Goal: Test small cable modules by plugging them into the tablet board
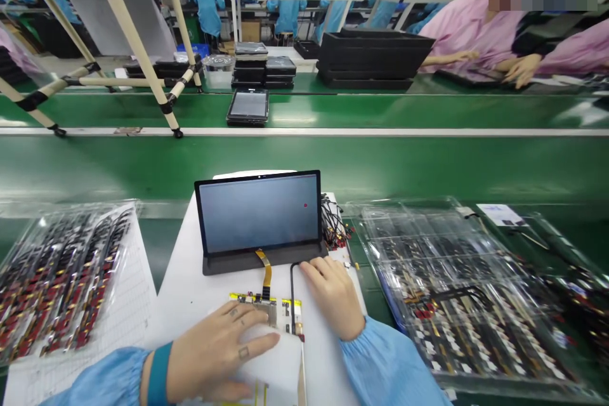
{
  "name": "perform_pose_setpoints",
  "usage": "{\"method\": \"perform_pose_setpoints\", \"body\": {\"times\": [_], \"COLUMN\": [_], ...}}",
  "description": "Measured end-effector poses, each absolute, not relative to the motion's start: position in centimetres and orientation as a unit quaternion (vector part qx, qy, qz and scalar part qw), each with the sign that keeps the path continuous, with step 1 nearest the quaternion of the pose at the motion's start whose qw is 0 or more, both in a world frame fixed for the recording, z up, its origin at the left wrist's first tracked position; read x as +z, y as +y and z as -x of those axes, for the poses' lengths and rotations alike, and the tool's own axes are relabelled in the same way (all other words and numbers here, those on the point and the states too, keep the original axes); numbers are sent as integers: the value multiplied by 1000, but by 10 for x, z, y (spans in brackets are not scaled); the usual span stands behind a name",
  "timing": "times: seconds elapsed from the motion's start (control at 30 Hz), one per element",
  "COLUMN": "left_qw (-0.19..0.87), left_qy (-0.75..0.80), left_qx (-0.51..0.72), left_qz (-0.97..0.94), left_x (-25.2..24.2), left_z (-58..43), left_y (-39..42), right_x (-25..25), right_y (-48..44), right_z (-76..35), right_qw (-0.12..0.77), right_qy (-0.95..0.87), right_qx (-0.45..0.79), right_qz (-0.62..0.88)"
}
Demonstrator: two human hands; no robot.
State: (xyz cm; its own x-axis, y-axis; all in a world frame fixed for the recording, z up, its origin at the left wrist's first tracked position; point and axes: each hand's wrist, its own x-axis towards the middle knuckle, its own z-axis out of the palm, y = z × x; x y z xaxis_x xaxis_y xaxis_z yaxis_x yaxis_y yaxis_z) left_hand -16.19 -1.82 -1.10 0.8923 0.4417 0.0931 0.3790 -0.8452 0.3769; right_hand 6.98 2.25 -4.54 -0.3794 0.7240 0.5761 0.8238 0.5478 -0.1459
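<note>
Left hand [214,355] is lying palm-down on white foam block [278,365] at the near edge of the worktop [190,292]. Fingers are stretching flat across the top, released, not clenching. Fingertips are reaching the near edge of the circuit board [285,312], which is sitting just beyond the block, partly covered by it.

Orange flex cable [264,268] is running from the board up to the display panel [259,212], which is leaning back on a dark stand [228,263]. The screen is showing grey with one red dot.

Right hand [333,295] is resting palm-down just right of the board, fingers loosely bent and grasping nothing visible. Its fingertips are sitting at the stand's base beside the black cable [292,288].

Wire bundle [333,225] is lying right of the panel. Clear parts trays are flanking the worktop, the left tray [61,273] and the right tray [451,292].

Green conveyor [380,165] is running behind, carrying a tablet [248,106] on its far lane. Black trays [371,57] are stacking beyond it.

A co-worker's hand [523,70], pink-sleeved, is working at far right. People in blue coats [288,9] are sitting at the back benches.
</note>
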Motion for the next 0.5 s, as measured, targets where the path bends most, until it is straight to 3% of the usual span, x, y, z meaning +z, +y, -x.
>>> {"method": "perform_pose_setpoints", "body": {"times": [0.23, 0.37, 0.5], "left_qw": [266, 169, 108], "left_qy": [271, 435, 480], "left_qx": [305, 609, 708], "left_qz": [-874, -641, -507], "left_x": [4, -15, -41], "left_z": [177, 181, 188], "left_y": [9, 43, 73], "right_x": [-30, -30, -38], "right_y": [22, 11, -1], "right_z": [-69, -79, -96], "right_qw": [337, 365, 369], "right_qy": [-824, -826, -830], "right_qx": [-127, -114, -102], "right_qz": [438, 414, 405]}}
